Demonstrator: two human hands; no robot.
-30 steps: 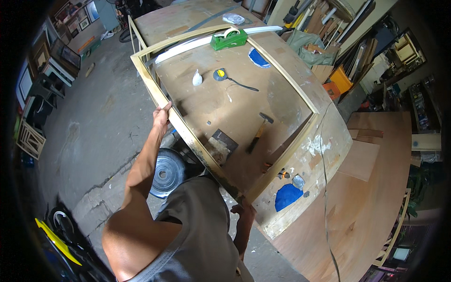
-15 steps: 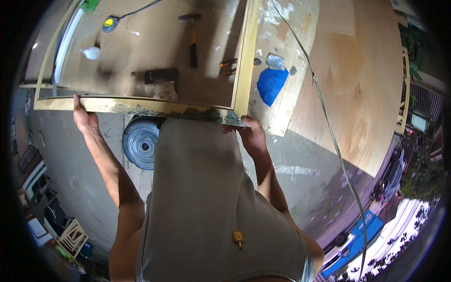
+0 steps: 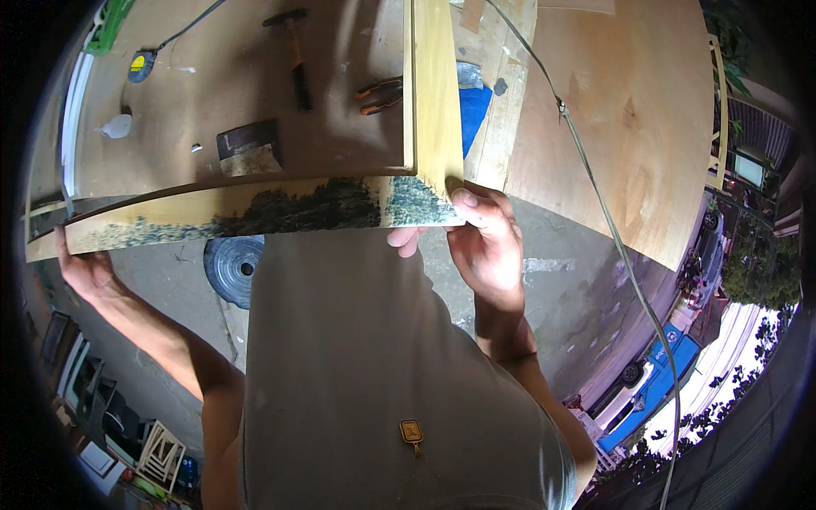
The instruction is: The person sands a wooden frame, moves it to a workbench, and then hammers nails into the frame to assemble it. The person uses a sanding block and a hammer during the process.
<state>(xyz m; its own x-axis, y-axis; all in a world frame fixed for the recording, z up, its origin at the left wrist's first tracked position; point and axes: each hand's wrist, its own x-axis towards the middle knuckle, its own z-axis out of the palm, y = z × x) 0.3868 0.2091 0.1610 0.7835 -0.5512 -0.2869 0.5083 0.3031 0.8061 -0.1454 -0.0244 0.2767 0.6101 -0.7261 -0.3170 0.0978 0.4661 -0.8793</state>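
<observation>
A pale wooden frame with dark green-black staining along its near rail is held up in front of my body. My left hand grips the near rail by its left end, fingers over the edge. At the near right corner, my right hand is closed on the wood, thumb on top and fingertips showing below the rail. Through the frame's opening I see a hammer, orange-and-black pliers, a tape measure and a dark-and-pale flat block on the brown worktable.
A plywood sheet lies to the right, with a thin cable hanging across it. A blue piece shows partly beside the frame. On the floor stands a round grey ribbed object. Small wooden racks are at lower left.
The frame has come closer, and its near rail's stained face now shows more broadly. My left hand has moved left and down with it; the right hand has shifted slightly right.
</observation>
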